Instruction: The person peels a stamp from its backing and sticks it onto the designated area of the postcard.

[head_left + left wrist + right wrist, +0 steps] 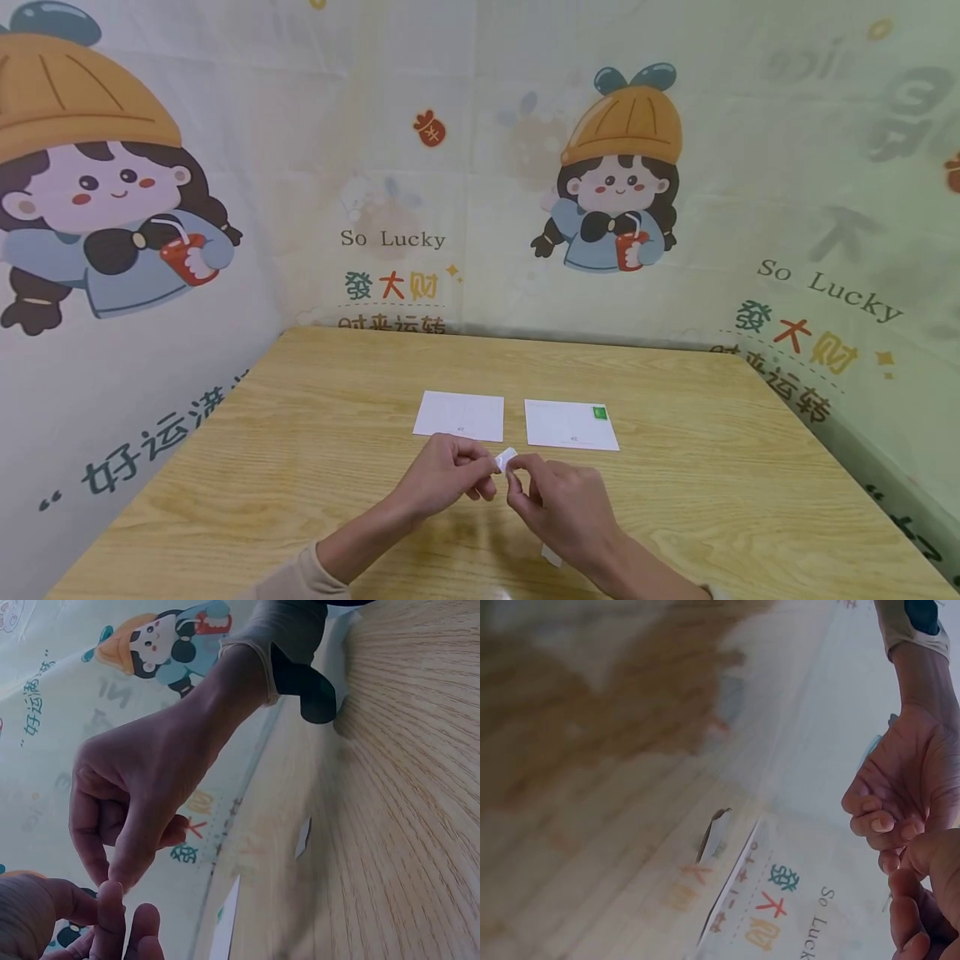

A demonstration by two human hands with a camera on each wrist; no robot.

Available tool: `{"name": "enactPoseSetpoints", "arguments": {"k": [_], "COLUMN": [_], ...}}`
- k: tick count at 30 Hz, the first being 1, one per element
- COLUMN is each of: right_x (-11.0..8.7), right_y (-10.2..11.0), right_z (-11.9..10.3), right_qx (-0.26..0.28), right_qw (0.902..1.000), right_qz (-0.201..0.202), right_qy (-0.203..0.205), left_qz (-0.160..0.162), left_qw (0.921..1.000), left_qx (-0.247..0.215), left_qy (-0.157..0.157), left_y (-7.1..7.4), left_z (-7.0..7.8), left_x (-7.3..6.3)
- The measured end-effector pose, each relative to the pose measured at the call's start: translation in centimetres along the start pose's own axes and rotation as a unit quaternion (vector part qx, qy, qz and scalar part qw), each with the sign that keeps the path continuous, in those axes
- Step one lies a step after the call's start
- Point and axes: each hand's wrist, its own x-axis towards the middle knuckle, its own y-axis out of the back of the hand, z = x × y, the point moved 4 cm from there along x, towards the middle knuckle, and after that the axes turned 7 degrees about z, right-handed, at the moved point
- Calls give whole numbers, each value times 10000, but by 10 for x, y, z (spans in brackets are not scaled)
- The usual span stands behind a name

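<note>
A small white slip of paper sits between my two hands in the head view. My left hand pinches its left edge with thumb and forefinger. From the other side, my right hand pinches it at the lower right corner, fingertips close to the left ones. Fingers hide most of the slip in both wrist views. Just beyond the hands lie two white cards: a plain left card and a right card with a green stamp in its upper right corner.
Another small white scrap lies on the wooden table, partly under my right hand; the left wrist view also has this scrap. A printed cloth backdrop with cartoon figures hangs behind the table and along its sides.
</note>
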Motion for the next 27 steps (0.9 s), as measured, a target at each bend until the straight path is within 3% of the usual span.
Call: {"name": "enactPoseSetpoints", "arguments": {"k": [13, 27], "right_x": [0, 0], "right_y": [-1, -2], "right_z": [-4, -6], "right_qx": [-134, -49], "right_qw": [9989, 9998], "right_qz": [-27, 76], "right_qy": [459, 158], "left_qz": [-38, -63], "left_qw": [9999, 9999], "left_qx": [-111, -80], "left_qy": [106, 126], "left_y": [-1, 1], "left_z": [-1, 0], "left_x": [-1, -4]}}
